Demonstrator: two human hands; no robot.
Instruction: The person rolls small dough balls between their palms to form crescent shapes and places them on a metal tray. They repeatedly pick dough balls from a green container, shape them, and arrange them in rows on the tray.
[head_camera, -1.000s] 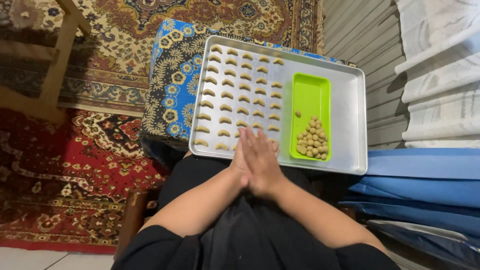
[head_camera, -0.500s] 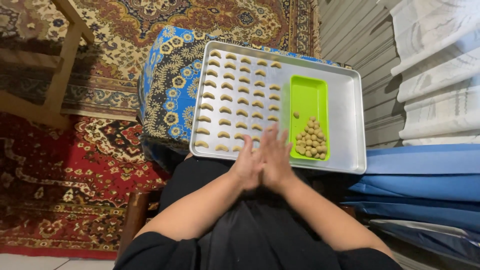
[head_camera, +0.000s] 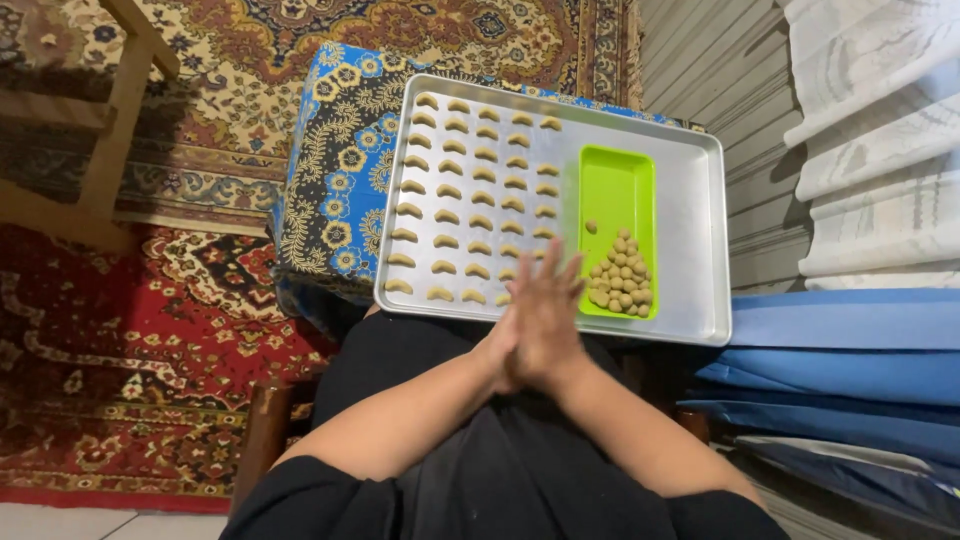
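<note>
Since the earlier frames, both palms have slid against each other: the right hand (head_camera: 557, 318) now reaches further forward, its spread fingertips (head_camera: 572, 268) over the near edge of the rectangular silver metal baking tray (head_camera: 690, 240), while the left hand (head_camera: 512, 340) sits lower and behind it. Palms are pressed flat together, fingers extended, neither one clenched; whether a piece of dough lies between them cannot be told, since the contact is hidden.

Just beyond and to the right of the fingertips lies the pile of small round tan dough balls (head_camera: 622, 283), heaped at the near end of the bright green rectangular plastic dish (head_camera: 617, 195), whose long axis runs away from the person. The right hand is the nearer one to that pile. To the left of the fingertips, rows of pale crescent-shaped dough pieces (head_camera: 470, 195) fill the tray's left half. Beneath the tray is a blue floral-patterned cushion (head_camera: 330, 190), on a red patterned carpet (head_camera: 150, 330).
</note>
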